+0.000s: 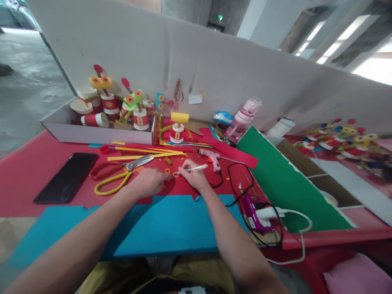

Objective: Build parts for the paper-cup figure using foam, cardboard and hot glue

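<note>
In my right hand [193, 174] is a pen [200, 167], its tip down at a small orange paper ring [175, 174] on the red tabletop. My left hand [150, 182] rests on the table to the left of that ring, index finger stretched toward it. Whether the fingertip touches the ring is unclear, and the thumb is hidden. A second orange ring [167, 170] lies just beyond the fingertips, with a short folded paper spring [168, 161] behind it. Large scissors [130, 166] with red and yellow handles lie partly open by my left hand.
A pink glue gun [212, 158] lies right of the pen. Behind are yellow paper strips [147, 152], a paper-cup figure [177, 134] and a white box [101, 132] of cup figures. A black phone [65, 177] lies left; a purple power strip [259, 214] and green board [284, 188] stand right.
</note>
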Demonstrator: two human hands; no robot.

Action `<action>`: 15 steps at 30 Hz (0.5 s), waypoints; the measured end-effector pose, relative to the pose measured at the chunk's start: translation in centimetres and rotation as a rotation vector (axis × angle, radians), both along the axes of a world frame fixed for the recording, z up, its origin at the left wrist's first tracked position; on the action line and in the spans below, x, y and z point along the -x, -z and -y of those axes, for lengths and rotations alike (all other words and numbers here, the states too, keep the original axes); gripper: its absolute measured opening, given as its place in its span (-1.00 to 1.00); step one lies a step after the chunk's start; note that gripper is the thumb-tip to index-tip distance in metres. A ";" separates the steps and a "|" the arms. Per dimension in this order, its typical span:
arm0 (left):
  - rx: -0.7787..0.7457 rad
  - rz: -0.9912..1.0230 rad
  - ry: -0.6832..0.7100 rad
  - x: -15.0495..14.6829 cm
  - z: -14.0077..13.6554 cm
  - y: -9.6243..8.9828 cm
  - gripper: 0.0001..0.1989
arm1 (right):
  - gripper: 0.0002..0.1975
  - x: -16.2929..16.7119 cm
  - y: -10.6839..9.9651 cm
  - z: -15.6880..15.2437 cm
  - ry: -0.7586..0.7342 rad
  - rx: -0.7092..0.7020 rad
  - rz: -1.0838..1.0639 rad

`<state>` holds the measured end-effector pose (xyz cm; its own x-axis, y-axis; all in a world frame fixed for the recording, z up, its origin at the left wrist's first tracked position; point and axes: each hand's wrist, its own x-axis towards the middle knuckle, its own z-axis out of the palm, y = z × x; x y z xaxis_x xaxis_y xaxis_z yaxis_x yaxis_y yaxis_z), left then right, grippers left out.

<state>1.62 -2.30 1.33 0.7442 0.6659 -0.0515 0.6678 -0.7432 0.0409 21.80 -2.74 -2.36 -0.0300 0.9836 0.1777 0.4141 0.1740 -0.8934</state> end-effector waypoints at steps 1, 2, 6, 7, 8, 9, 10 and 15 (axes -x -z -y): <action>0.001 0.001 0.001 0.0 0.0 0.0 -0.49 | -0.80 0.0 0.0 0.0 -0.002 -0.002 0.006; 0.001 0.001 0.003 0.0 0.0 0.0 -0.49 | -0.80 0.0 0.0 0.0 -0.004 -0.005 0.009; -0.007 0.002 0.006 0.0 0.0 0.1 -0.48 | -0.81 0.0 -0.1 0.0 -0.005 -0.015 -0.018; -0.008 0.005 0.006 0.0 -0.1 0.2 -0.48 | -0.81 0.0 -0.1 0.0 -0.009 -0.014 -0.021; -0.008 0.010 0.006 0.0 -0.1 0.2 -0.49 | -0.81 0.1 0.0 0.0 -0.012 -0.013 -0.021; -0.006 0.015 0.007 0.1 -0.1 0.3 -0.49 | -0.81 0.0 0.0 0.0 -0.013 -0.009 -0.020; -0.004 0.020 0.007 0.1 -0.1 0.3 -0.50 | -0.80 0.0 0.0 0.0 -0.010 -0.006 -0.019; -0.008 0.019 0.008 0.1 -0.1 0.3 -0.50 | -0.80 -0.1 0.4 -0.3 -0.001 -0.014 -0.016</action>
<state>1.56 -2.16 1.04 0.7504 0.6602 -0.0322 0.6610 -0.7489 0.0480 21.95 -2.47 -2.81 -0.0280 0.9810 0.1919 0.3997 0.1869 -0.8974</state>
